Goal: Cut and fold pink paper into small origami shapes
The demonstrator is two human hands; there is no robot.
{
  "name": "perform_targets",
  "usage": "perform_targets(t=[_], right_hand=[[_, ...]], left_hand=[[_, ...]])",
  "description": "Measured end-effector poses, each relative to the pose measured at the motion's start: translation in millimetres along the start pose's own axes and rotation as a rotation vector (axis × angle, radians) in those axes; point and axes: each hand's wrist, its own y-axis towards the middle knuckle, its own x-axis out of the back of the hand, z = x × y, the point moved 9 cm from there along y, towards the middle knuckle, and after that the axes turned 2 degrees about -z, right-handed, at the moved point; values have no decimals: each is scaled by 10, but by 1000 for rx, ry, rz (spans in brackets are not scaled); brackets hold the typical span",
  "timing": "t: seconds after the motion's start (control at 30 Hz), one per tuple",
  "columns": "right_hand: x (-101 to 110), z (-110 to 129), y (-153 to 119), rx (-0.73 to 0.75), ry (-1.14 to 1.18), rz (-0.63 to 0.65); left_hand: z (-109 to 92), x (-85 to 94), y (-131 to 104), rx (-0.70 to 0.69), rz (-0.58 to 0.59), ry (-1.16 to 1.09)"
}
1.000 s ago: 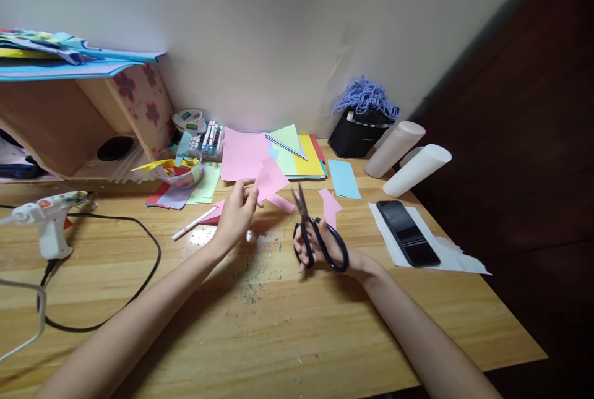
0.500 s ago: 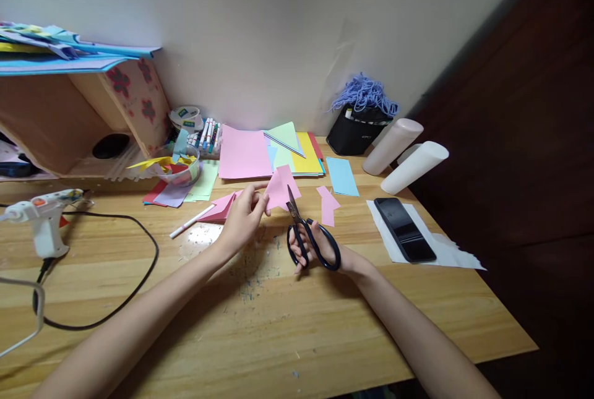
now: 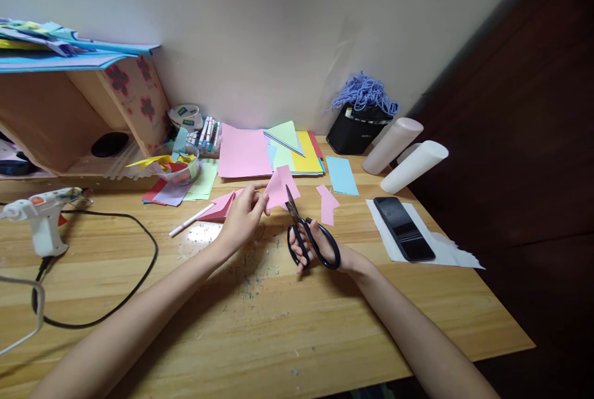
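Note:
Between the thumb and fingers of my left hand (image 3: 245, 213) is a piece of pink paper (image 3: 278, 185), held up over the table. My right hand (image 3: 315, 247) grips black-handled scissors (image 3: 299, 219), their blades pointing up and lying across the paper's right side. Behind my left hand lies a folded pink paper (image 3: 219, 208), partly hidden by the fingers. A white marker (image 3: 191, 221) rests at its left. To the right of the scissors are pink paper scraps (image 3: 328, 205) flat on the table.
Coloured sheets (image 3: 245, 151) lie against the wall. At the left are a glue gun (image 3: 44, 219) with its cord, a cardboard box (image 3: 139, 96) and a tub of scraps (image 3: 179, 170). On the right stand two white rolls (image 3: 413, 167), a phone (image 3: 403, 229) and a black pouch (image 3: 355, 133) with purple yarn.
Hardly anything differs. Both hands, the pink paper and the scissors keep nearly the same places, and the whole view has shifted very slightly.

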Motion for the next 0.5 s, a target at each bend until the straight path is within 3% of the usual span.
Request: perform_targets(t=[0.27,0.5], right_hand=[[-19,18,2,18,10,4],[20,21,24,16,-29,-87]], left_hand=[[-13,2,1,-2,3,6],[17,20,5,21,-9,-14]])
